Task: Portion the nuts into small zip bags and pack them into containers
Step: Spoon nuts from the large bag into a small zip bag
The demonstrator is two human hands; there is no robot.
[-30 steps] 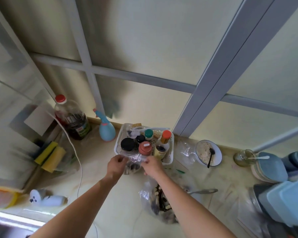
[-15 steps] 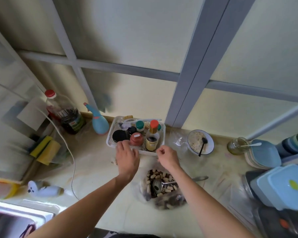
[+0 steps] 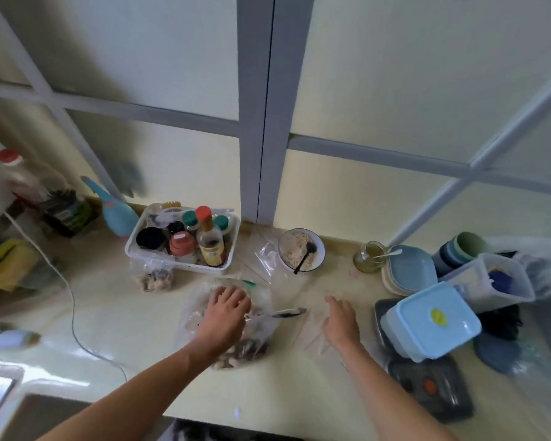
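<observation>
Hands are leaving the filled small bag lying at ten o'clock: left hand relaxed over the bulk nut bag, right hand flat, reaching for empty zip bags.

My counter is pale cream-yellow. The basket is white, holding jars capped black, salmon-pink, teal and orange-red. The spray bottle beside it is turquoise. The container lid is light blue with a yellow-green sticker. The sponge is yellow and green. The nuts look tan and dark brown.
</observation>
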